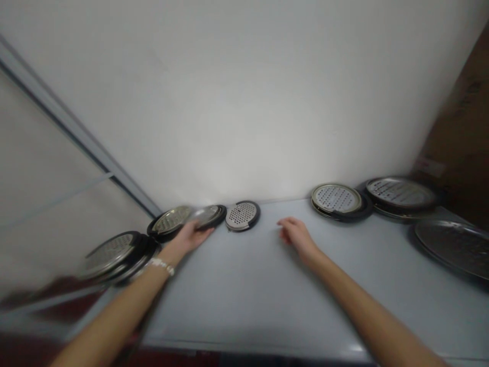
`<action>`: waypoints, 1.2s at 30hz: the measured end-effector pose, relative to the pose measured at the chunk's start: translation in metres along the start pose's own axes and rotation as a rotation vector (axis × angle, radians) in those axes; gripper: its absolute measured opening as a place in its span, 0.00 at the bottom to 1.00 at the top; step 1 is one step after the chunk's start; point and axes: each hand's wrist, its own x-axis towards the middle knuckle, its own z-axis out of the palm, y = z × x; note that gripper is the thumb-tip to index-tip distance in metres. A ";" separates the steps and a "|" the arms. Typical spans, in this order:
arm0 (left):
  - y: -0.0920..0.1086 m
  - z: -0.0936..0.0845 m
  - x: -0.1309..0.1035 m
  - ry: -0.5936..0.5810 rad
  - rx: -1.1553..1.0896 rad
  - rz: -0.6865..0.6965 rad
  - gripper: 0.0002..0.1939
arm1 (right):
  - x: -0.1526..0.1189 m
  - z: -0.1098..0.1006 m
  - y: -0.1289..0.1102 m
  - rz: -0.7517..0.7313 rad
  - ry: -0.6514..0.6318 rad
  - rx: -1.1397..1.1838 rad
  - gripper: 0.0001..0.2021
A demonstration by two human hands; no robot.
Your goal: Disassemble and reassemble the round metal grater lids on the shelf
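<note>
At the left back of the table, my left hand (191,237) is closed on the near edge of a round grater (207,215) with a black rim. That grater is tilted, and its face is blurred. Just right of it lies another round grater (241,216), its perforated metal plate facing up. My right hand (298,237) hovers over the table to the right of this one, with nothing in it, its fingers loosely bent and a little apart. A further grater (171,220) lies behind my left hand, partly covered by it.
Stacked round graters (110,255) sit at the table's left edge. More graters (338,199) and a darker stack (401,193) stand at the right back. A large round metal piece (454,244) lies nearer on the right. White wall behind; cardboard box (462,137) at right.
</note>
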 end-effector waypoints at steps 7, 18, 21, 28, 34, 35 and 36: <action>0.001 0.003 -0.008 0.054 0.018 0.025 0.19 | 0.000 0.001 0.001 -0.006 -0.006 -0.004 0.08; -0.022 0.001 -0.042 -0.107 0.237 0.128 0.07 | 0.000 0.002 0.003 0.007 -0.059 -0.011 0.07; -0.037 0.012 -0.062 -0.223 0.287 0.118 0.05 | -0.003 0.005 0.008 0.043 -0.125 -0.012 0.11; -0.082 0.050 -0.101 -0.483 0.456 0.006 0.16 | -0.008 0.011 0.014 0.139 -0.163 -0.015 0.23; -0.098 0.070 -0.105 -0.628 0.729 0.000 0.32 | 0.005 -0.004 0.007 0.074 0.028 0.022 0.18; -0.099 0.071 -0.104 -0.660 0.767 -0.009 0.33 | 0.008 -0.008 0.005 0.072 0.046 0.007 0.17; -0.100 0.071 -0.102 -0.684 0.800 -0.022 0.34 | 0.010 -0.012 0.003 0.077 0.059 -0.011 0.15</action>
